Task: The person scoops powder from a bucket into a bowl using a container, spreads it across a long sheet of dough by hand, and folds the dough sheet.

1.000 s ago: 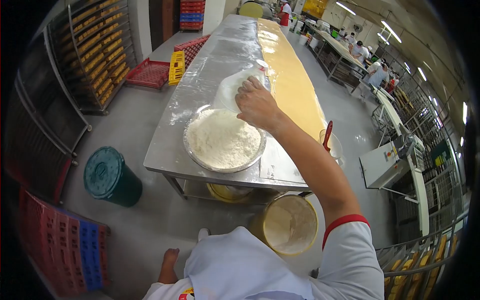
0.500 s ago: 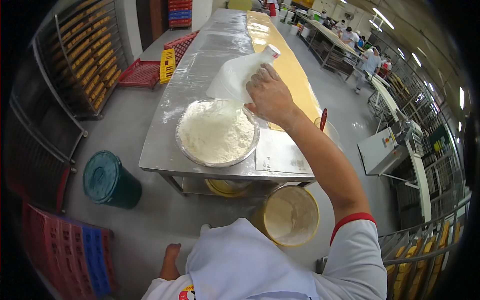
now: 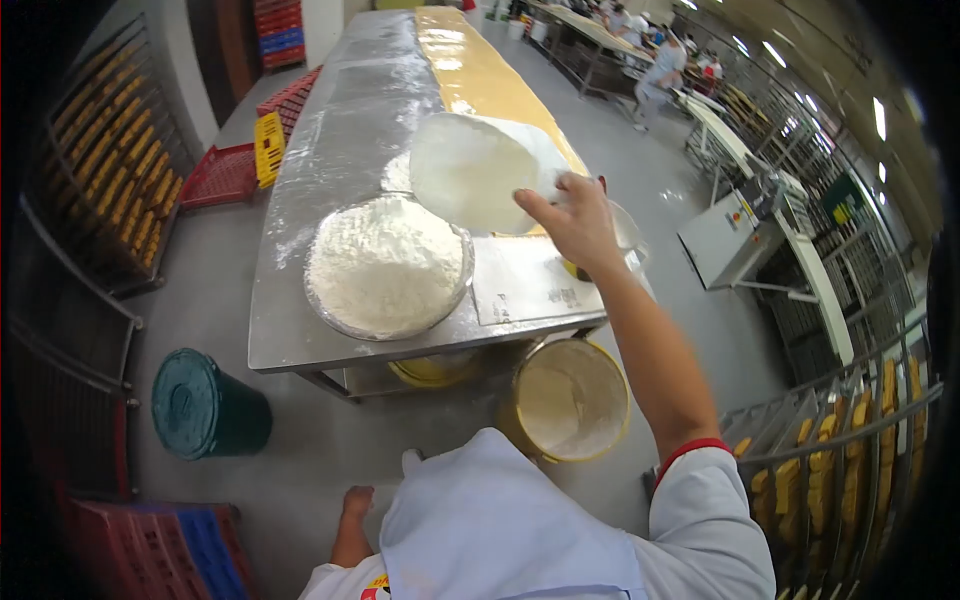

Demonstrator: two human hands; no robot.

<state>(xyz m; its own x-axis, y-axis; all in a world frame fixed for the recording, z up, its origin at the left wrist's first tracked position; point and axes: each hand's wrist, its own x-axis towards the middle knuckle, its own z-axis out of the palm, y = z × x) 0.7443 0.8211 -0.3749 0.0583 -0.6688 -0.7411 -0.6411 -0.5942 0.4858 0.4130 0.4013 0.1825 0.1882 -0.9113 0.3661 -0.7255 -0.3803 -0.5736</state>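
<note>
1. Right hand (image 3: 582,225) has a cloudy plastic scoop (image 3: 475,175) by its near side, thumb stuck out and fingers curled round behind. Scoop's tipped, just beyond and to the right of the bowl (image 3: 467,265); can't tell if they touch.
2. Bowl sits near the surface's (image 3: 330,110) end, heaped with white powder (image 3: 385,255). Looks well filled to me, and the scoop seems near empty, so I'd call the filling mostly done. Can't tell if more is needed.
3. Smooth yellow sheet (image 3: 480,55) is laid out along the far stretch. No powder coat that I can make out, so any dusting looks undone.
4. Printed white sheet (image 3: 520,285) lies right of the bowl.
5. Left hand (image 3: 357,500) is down by the body, fingers too small to read.
6. Yellow-rimmed pail (image 3: 625,400) below holds pale powder too.
</note>
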